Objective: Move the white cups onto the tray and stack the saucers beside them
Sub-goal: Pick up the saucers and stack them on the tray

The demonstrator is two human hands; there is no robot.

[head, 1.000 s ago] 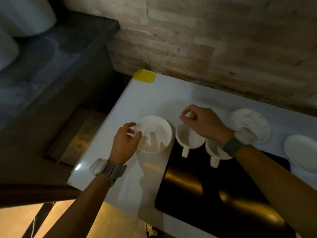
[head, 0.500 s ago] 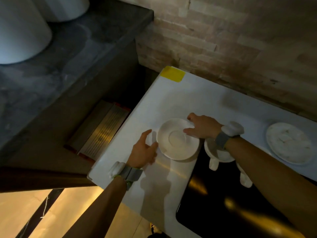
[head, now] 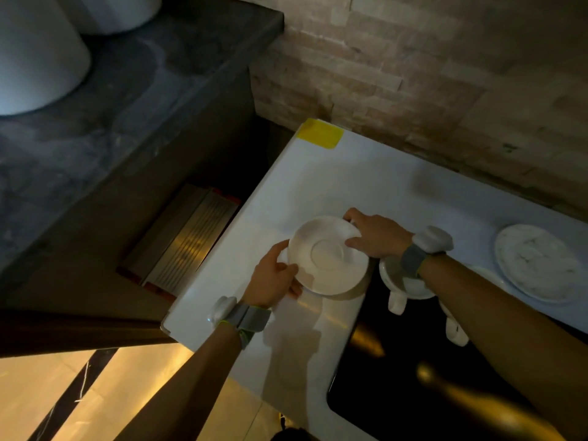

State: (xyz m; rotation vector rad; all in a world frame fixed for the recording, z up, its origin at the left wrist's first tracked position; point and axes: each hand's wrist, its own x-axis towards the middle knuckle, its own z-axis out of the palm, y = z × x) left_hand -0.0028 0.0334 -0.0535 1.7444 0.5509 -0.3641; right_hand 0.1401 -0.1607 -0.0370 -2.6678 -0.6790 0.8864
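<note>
A white saucer (head: 327, 254) is held between both hands just left of the black tray (head: 423, 386), slightly lifted above the white table. My left hand (head: 273, 276) grips its near left rim. My right hand (head: 375, 233) holds its far right rim. A white cup (head: 402, 286) stands on the tray's far left corner, handle toward me, partly under my right wrist. A second cup is mostly hidden by my right forearm; only its handle (head: 455, 332) shows. A marbled saucer (head: 537, 265) lies on the table at the far right.
The white table (head: 334, 183) ends in a left edge with a dark gap and a metal step (head: 187, 237) below. A yellow tape patch (head: 321, 133) marks its far corner. A brick wall (head: 413, 74) runs behind. A dark counter (head: 127, 90) with white vessels stands at the left.
My right hand has left the cup on the tray and moved to the saucer's far rim. Both hands now hold the saucer, which has risen slightly. The view has shifted left.
</note>
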